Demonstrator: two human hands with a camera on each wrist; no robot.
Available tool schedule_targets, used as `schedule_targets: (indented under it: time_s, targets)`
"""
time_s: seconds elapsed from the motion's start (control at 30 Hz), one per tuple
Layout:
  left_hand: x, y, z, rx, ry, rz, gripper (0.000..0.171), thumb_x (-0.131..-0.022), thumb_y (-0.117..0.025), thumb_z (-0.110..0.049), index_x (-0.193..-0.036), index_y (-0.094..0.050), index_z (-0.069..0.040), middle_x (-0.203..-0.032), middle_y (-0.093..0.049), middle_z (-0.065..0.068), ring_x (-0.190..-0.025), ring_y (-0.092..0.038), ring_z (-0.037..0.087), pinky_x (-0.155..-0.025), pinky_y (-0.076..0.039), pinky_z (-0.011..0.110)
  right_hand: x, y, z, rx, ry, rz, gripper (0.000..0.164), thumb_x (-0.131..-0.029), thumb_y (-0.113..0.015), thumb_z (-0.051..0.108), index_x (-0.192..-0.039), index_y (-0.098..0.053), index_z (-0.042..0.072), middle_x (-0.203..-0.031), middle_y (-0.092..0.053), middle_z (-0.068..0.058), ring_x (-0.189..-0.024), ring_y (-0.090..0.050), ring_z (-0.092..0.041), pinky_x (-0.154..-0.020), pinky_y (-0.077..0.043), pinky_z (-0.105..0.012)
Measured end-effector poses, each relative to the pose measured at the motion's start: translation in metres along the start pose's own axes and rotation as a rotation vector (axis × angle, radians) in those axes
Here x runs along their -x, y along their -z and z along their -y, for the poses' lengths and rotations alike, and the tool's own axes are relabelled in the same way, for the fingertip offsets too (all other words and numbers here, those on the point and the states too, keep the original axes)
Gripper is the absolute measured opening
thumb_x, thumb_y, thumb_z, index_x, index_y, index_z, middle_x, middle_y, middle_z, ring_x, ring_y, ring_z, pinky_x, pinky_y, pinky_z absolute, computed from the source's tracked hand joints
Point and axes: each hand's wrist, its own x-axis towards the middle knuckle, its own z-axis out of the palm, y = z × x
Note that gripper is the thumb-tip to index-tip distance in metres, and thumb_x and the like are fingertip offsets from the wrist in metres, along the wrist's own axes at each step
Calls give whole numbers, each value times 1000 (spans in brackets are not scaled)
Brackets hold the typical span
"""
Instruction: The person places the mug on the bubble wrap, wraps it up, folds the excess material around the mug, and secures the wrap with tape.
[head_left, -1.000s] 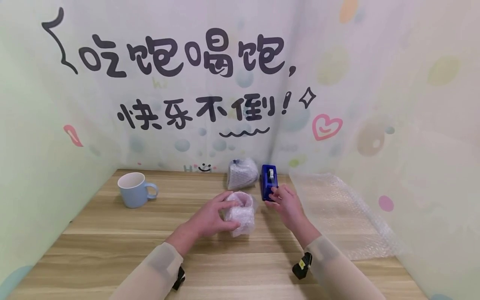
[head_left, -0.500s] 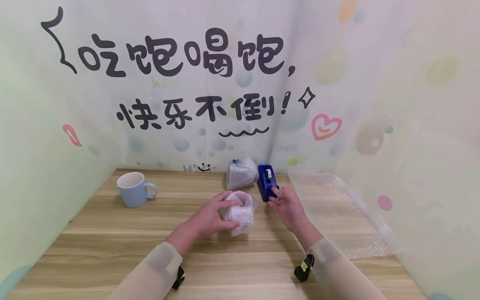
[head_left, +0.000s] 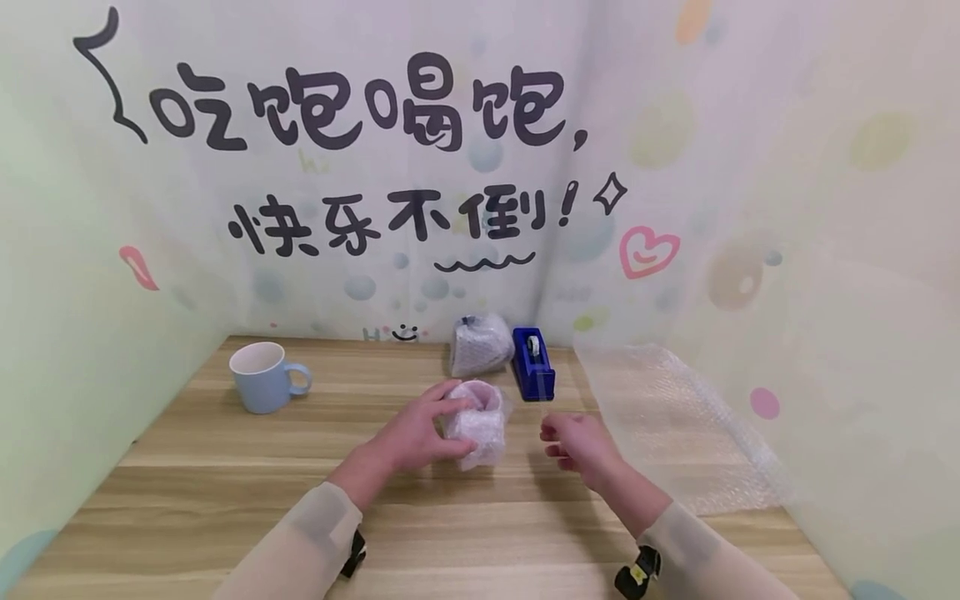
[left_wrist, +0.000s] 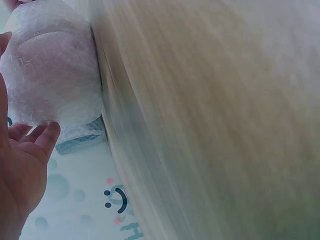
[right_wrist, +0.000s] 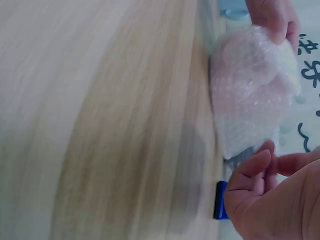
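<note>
My left hand (head_left: pixel 420 429) grips a pinkish cup wrapped in bubble wrap (head_left: pixel 483 437), thumb and fingers spread around its side as it stands on the table. In the left wrist view, fingertips (left_wrist: pixel 50 132) press against the wrap. To the right, my right hand (head_left: pixel 581 446) has thumb and fingers pinched on the end of a thin strip of clear tape (head_left: pixel 542 387). That strip runs back to a blue tape dispenser (head_left: pixel 534 367). In the right wrist view the right hand (right_wrist: pixel 270 187) is close beside the wrapped cup (right_wrist: pixel 250 90).
A light blue mug (head_left: pixel 262 379) stands at the back left of the wooden table (head_left: pixel 225 517). Another bubble-wrapped item (head_left: pixel 480 346) lies by the back wall, left of the dispenser. A flat sheet of bubble wrap (head_left: pixel 675 433) covers the right side.
My right hand has moved from the dispenser's front toward me, drawing out a strip of tape. The dispenser shifted slightly left and turned a little. My left hand stays on the wrapped cup.
</note>
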Motion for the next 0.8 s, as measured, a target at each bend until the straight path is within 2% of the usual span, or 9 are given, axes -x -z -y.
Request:
schedule_targets:
  time_s: [0.23, 0.4, 0.5, 0.7, 0.8]
  targets:
    - [1, 0, -1, -21, 12, 7, 62, -92, -89, -38, -146, -72, -16, -176, -39, 14, -159, -41, 48, -125, -43, 66, -9, 3, -13, 167, -79, 78, 28, -108, -63, 21, -92, -75, 1, -75, -71, -2, -64, -65, -12, -55, -46, -23]
    - [1, 1, -2, -24, 13, 5, 62, -91, -90, -37, -147, -71, -16, -176, -39, 14, -159, -41, 48, -125, -43, 66, -21, 2, -15, 264, -96, 82, 24, -96, -65, 12, -73, -68, 8, -65, -65, 1, -58, -63, -10, -51, -47, -19]
    - [1, 1, -1, -24, 11, 3, 63, -91, -90, -37, -147, -71, -15, -176, -39, 14, -159, -41, 48, -125, -43, 66, -27, 1, -12, 369, -80, 75, 28, -91, -65, 9, -64, -65, 11, -58, -63, 1, -51, -59, -9, -48, -47, -18]
    - [1, 1, -1, -24, 13, 0, 63, -91, -90, -38, -147, -71, -16, -177, -39, 14, -160, -40, 48, -126, -42, 66, -39, 5, -3, 673, -36, 129, 53, -103, -69, 26, -52, -62, 13, -48, -56, 4, -43, -49, -6, -44, -40, -18]
    - [1, 1, 0, -26, 7, -3, 63, -91, -90, -38, -147, -71, -16, -176, -39, 14, -159, -41, 48, -126, -42, 66, -55, 10, 0, 844, -5, 142, 60, -101, -78, 40, -50, -61, 13, -49, -54, 2, -45, -46, -9, -46, -37, -23]
